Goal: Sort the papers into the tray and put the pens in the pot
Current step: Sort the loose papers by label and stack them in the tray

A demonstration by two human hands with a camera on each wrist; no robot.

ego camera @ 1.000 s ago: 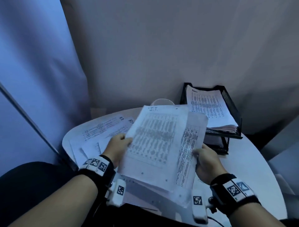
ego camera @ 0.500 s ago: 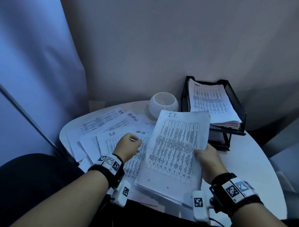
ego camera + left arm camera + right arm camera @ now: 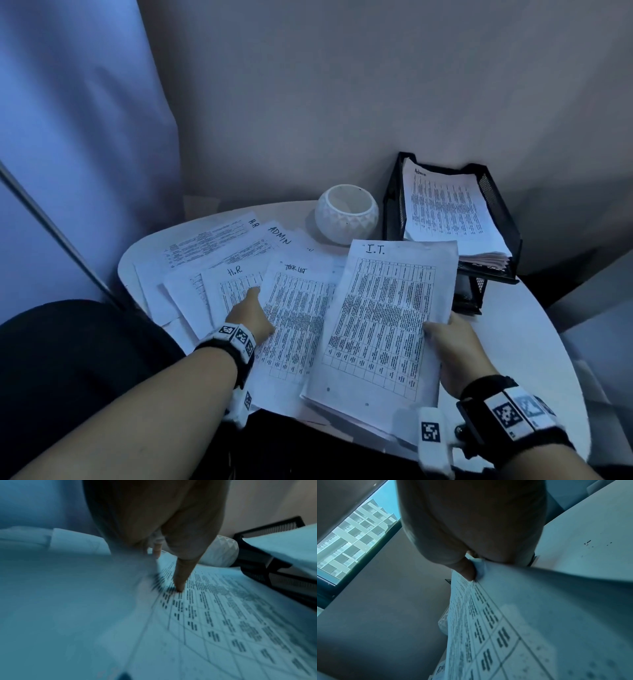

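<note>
Between the two hands, loose papers are spread over the round worktop. A bundle headed "I.T." is gripped at its right edge by the right hand, the thumb pinched onto the top sheet in the right wrist view, so that the bundle is raised off the worktop at that side. Just left of it, a sheet headed "Task List" is pressed by the left hand; one finger is seen touching the print in the left wrist view, but how the other fingers lie cannot be told. Beyond the left hand, further sheets marked "H.R." and "Admin" are fanned out, overlapping.

Beyond the right hand, a black mesh tray is already loaded in its upper tier with a stack headed "Admin". A white pot stands just left of the tray and appears empty. No pens are visible.

The sorting is judged partly done: one category is filed, several remain on the worktop, and the pens are not yet dealt with.
</note>
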